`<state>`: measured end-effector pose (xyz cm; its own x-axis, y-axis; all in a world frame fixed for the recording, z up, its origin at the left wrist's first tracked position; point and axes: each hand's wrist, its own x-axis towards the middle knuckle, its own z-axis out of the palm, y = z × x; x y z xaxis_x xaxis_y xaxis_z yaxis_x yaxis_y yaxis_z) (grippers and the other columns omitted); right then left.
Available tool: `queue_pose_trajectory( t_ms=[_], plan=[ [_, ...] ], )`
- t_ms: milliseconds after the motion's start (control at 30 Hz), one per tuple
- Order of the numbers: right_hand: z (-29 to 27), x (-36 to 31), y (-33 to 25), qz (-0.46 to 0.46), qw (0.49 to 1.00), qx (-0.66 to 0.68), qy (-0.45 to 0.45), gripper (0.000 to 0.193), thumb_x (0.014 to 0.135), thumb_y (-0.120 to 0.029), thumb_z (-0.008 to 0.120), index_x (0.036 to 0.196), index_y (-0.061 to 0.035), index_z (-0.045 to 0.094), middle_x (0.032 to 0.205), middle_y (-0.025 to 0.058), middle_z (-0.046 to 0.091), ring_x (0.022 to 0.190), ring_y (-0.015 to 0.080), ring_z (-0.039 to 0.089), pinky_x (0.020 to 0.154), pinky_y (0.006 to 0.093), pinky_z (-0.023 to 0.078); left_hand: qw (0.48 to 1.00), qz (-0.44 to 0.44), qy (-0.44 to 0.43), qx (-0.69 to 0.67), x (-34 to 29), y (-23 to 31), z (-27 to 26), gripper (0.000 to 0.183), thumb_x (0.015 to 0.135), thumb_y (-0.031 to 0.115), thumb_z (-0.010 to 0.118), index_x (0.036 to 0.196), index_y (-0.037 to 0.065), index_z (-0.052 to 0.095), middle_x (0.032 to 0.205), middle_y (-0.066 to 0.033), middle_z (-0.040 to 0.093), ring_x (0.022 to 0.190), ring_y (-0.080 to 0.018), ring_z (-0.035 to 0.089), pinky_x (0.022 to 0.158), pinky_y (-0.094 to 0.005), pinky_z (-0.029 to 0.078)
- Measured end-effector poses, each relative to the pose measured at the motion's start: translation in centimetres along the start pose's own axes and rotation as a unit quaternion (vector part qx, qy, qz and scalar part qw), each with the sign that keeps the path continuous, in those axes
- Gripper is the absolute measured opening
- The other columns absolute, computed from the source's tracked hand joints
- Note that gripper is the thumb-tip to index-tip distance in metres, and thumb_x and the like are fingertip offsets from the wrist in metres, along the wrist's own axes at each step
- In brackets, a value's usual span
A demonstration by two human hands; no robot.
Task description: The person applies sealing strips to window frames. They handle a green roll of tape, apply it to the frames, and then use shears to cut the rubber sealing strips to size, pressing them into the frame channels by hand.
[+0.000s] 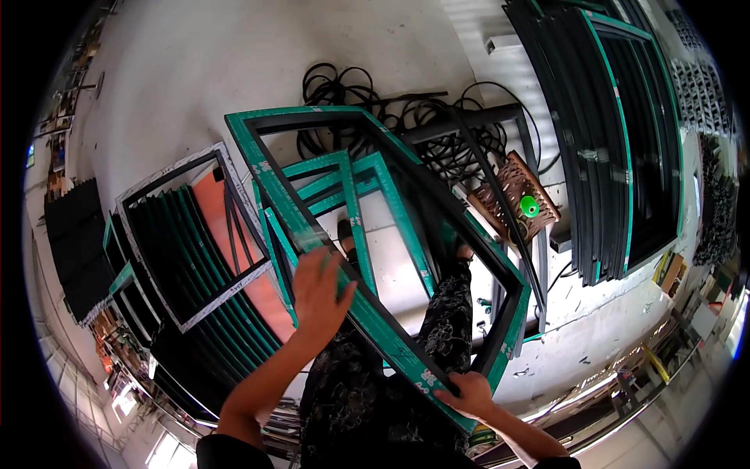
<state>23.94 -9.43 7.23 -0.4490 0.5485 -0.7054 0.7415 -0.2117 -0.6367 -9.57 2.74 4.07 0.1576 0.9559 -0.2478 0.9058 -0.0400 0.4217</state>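
Note:
A large rectangular frame [365, 314], black with green film on its face, stands tilted in front of my legs. My right hand [467, 395] is closed round its near lower corner, the thumb on top of the green face. My left hand [319, 289] lies on the long near-left rail, fingers stretched out and thumb apart; the fingertips are slightly blurred. Through the frame's opening, smaller green-faced frames [358, 227] show on the floor beyond it. The undersides of the rails and the fingers of my right hand beneath are hidden.
Black strip [336, 86] lies coiled on the floor ahead. A brown basket [500, 195] with a green round object [530, 206] stands to the right. Stacked black frames [601, 148] lean at far right. A white-edged frame [187, 323] rests over green-black strips [168, 234] at left.

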Motion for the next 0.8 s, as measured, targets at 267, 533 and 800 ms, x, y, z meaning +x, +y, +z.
queue_pose_trajectory(
  t_ms=[267, 533, 800],
  plan=[
    [-4.6, 3.1, -16.1, -0.011, 0.995, -0.032, -0.098, 0.062, 0.091, -0.064, 0.047, 0.079, -0.0048, 0.061, 0.071, 0.0174, 0.064, 0.069, 0.0386, 0.064, 0.062, 0.0471, 0.049, 0.645, -0.45, 0.079, -0.613, -11.7, 7.1, -3.4, 0.077, 0.089, 0.029, 0.072, 0.144, 0.001, 0.026, 0.124, -0.0119, 0.054, 0.106, -0.0209, 0.057, 0.087, -0.0329, 0.049],
    [-6.1, 9.6, -29.7, -0.109, 0.987, -0.043, -0.113, 0.058, 0.096, -0.053, 0.049, 0.09, 0.0023, 0.065, 0.082, 0.0198, 0.066, 0.079, 0.0357, 0.065, 0.072, 0.0424, 0.05, 0.396, -0.443, 0.055, -0.803, -10.5, 7.2, -18.1, 0.059, 0.085, 0.041, 0.069, 0.129, 0.012, 0.043, 0.117, -0.0093, 0.055, 0.101, -0.0244, 0.06, 0.088, -0.0406, 0.051],
    [-12.8, 18.0, -24.6, -0.122, 0.977, -0.169, 0.042, 0.049, 0.092, -0.05, 0.05, 0.1, -0.0055, 0.068, 0.095, 0.017, 0.068, 0.093, 0.0369, 0.064, 0.078, 0.0472, 0.05, 0.394, -0.41, 0.152, -0.808, -18.9, -7.1, -19.4, 0.057, 0.08, 0.039, 0.068, 0.115, -0.005, 0.061, 0.098, -0.0223, 0.068, 0.083, -0.0346, 0.069, 0.077, -0.0446, 0.059]
  ],
)
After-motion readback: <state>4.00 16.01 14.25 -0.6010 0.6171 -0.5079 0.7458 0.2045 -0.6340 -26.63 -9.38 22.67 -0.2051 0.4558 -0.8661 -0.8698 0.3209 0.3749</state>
